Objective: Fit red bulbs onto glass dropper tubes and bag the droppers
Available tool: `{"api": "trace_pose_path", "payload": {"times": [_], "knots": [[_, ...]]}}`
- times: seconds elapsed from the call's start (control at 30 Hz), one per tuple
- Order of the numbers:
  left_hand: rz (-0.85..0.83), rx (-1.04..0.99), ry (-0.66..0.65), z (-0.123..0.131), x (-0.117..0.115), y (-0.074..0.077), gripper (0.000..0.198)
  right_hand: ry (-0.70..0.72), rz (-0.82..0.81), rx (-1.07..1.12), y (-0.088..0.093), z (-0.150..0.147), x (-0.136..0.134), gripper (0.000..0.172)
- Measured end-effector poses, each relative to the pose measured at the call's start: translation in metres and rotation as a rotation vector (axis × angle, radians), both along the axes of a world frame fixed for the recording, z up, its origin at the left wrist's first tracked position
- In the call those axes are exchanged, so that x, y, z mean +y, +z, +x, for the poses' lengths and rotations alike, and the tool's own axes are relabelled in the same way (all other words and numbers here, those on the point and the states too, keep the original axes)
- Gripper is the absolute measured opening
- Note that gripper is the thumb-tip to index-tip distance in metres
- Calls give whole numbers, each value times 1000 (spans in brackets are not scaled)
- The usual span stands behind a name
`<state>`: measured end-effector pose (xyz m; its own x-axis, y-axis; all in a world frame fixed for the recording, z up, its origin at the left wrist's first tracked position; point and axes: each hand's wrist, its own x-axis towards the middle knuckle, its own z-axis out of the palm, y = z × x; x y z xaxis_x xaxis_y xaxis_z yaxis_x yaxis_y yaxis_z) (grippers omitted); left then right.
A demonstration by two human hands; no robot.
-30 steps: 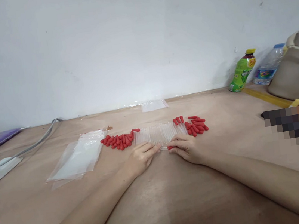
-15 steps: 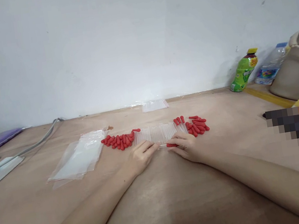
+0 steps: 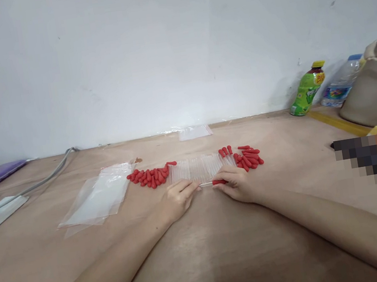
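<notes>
My left hand [image 3: 182, 197] pinches a thin clear dropper tube [image 3: 206, 184] lying crosswise over the table. At its right end, a red rubber dropper bulb [image 3: 218, 182] is gripped in the fingers of my right hand [image 3: 235, 184]. The bulb and the tube meet in one line. Just beyond both hands lies a row of clear tubes [image 3: 195, 169]. A pile of red bulbs [image 3: 151, 177] rests at the row's left, and another group of red bulbs [image 3: 250, 156] at its right. A few bulbs sit on the far ends of tubes at the right.
Clear plastic bags [image 3: 99, 198] lie to the left, near a grey cable [image 3: 51, 176] and a white power strip [image 3: 2, 216]. A small bag [image 3: 194, 132] is by the wall. At the right stand a green bottle [image 3: 307, 91], a water bottle [image 3: 340, 83] and a beige bag [image 3: 375, 87].
My right hand and the red bulb have shifted slightly to the right. My left hand has barely moved and still holds the tube. The piles look the same.
</notes>
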<state>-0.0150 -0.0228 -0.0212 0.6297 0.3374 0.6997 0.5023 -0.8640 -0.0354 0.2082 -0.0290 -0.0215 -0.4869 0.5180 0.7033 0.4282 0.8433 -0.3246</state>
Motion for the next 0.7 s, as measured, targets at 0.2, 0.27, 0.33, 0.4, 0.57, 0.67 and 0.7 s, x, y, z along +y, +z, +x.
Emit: {"api": "trace_pose_path", "payload": {"times": [0.2,0.27,0.33,0.4,0.57,0.67,0.7], "knots": [[34,11,-9,3,-2,4,16,26,37,-86,-3,1,2,14],[38,12,-10,3,-3,4,16,19,43,-113,-3,0,2,14],[41,11,-15,3,-3,4,16,12,59,-141,-2,-1,2,14],[40,14,-14,3,-2,3,16,8,78,-156,-1,-2,4,15],[-12,-11,27,6,1,0,17,16,36,-63,5,-2,7,16],[-48,-63,38,7,1,2,18,10,-186,128,11,-2,6,14],[-61,-74,30,7,1,3,19,3,-288,203,14,-1,7,15]]}}
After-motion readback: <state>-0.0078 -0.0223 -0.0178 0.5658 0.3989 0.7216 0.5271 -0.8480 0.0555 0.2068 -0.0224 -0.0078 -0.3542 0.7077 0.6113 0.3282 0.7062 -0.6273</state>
